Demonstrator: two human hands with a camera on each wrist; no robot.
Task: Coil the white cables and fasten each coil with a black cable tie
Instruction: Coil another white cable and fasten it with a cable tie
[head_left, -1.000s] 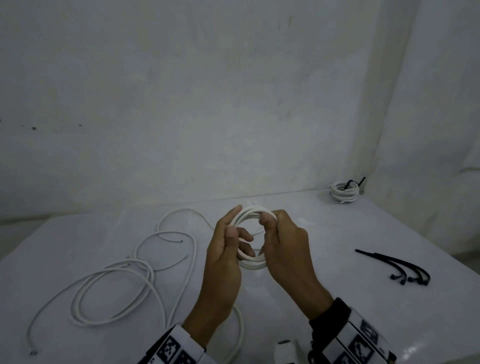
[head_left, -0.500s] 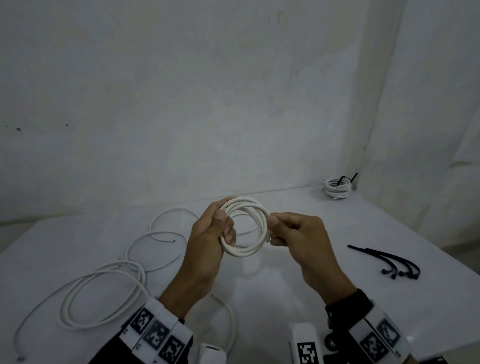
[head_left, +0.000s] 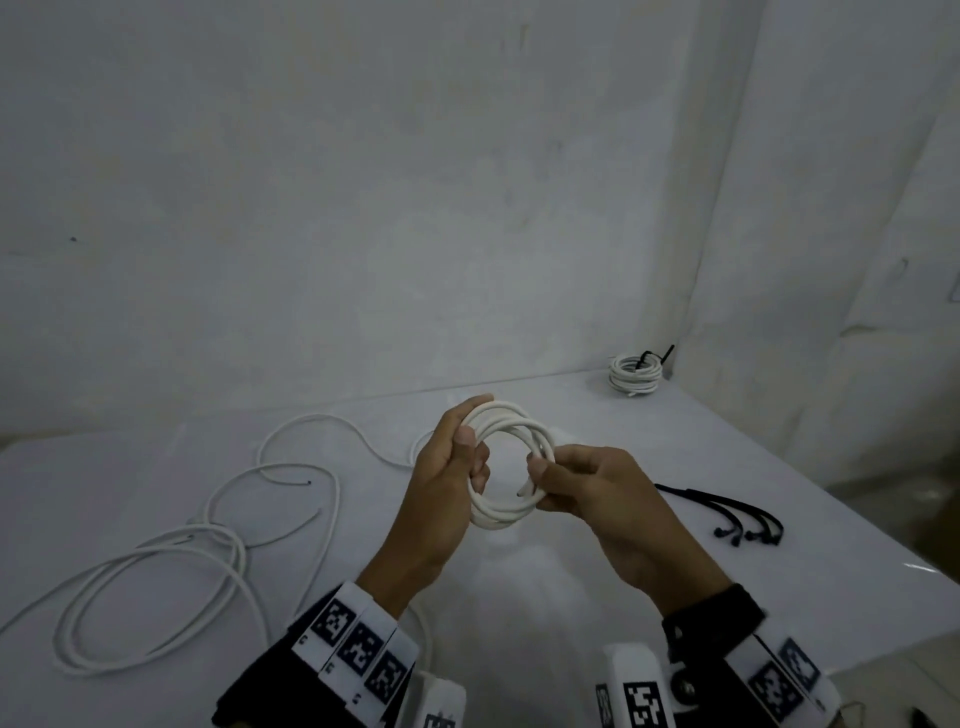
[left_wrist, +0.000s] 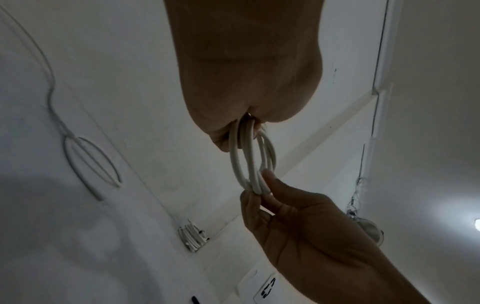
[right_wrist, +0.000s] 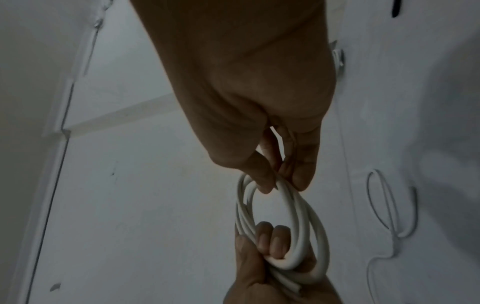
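Note:
A small coil of white cable (head_left: 511, 431) hangs in the air above the white table (head_left: 571, 587), held between both hands. My left hand (head_left: 457, 462) grips the coil's left side, fingers curled through the ring (right_wrist: 272, 244). My right hand (head_left: 550, 480) pinches the coil's right side and the cable's loose end between thumb and fingers (left_wrist: 257, 185). Several black cable ties (head_left: 727, 514) lie on the table to the right. Loose white cables (head_left: 171, 561) sprawl on the table at the left.
A finished white coil with a black tie (head_left: 636, 373) sits in the far right corner of the table against the wall. The table's right edge (head_left: 831, 499) runs diagonally past the cable ties.
The coil has turned to face me as an open ring. My right hand slid from the coil's top down to its right side and now pinches the cable's end.

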